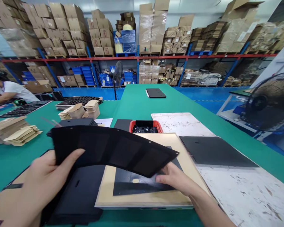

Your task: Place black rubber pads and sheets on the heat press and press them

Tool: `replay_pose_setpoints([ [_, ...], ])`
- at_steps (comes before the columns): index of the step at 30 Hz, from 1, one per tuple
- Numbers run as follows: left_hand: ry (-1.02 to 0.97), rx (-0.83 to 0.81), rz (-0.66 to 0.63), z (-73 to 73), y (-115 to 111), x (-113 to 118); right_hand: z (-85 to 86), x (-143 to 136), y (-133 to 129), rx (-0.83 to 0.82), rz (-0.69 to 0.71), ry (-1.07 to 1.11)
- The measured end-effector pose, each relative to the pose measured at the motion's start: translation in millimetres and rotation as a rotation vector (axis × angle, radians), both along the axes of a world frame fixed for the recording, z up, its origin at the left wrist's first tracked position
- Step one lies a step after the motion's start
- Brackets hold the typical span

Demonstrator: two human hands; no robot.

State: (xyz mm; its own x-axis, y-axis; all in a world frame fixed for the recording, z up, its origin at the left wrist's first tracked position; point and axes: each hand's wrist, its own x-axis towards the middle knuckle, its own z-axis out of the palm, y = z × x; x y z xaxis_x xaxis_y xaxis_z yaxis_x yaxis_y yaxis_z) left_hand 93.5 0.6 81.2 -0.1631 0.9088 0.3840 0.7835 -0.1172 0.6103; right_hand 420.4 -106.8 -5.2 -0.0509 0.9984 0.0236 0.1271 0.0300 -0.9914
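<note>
A long, flexible black panel (pixel 113 148) with several darker rectangular sections and small eyelets along its edge is held up, bowed, above the board. My left hand (pixel 52 173) grips its left end, thumb across the front. At the lower right end, my right hand (pixel 175 178) has its fingertips partly hidden behind the panel and closed on its edge. Beneath lies a pale wooden board (pixel 106 189) carrying a flat black sheet (pixel 142 187) with an oval hole. Left of the board, by my left hand, is a stack of black sheets (pixel 80 192).
Behind the board stands a red basket (pixel 159 127) of small black parts. Another black sheet (pixel 217 151) lies on a scuffed white board (pixel 248 186) at right. Cardboard pieces (pixel 92 108) are stacked at left. A person (pixel 16 91) sits far left; a large fan (pixel 272 101) stands right.
</note>
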Motion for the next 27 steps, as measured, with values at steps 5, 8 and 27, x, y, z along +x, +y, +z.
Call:
replay_pose_setpoints([
  [5,-0.246,-0.142,-0.3,-16.6,2.6,51.9,5.8,15.2,-9.3,-0.053,-0.168,0.14],
  [8,-0.326,-0.233,-0.417,-37.6,4.5,68.7,9.5,34.9,-19.0,-0.082,-0.295,0.083],
  [27,-0.408,-0.689,-0.626,-106.6,13.5,91.5,-2.1,54.7,-31.4,-0.388,-0.361,0.197],
])
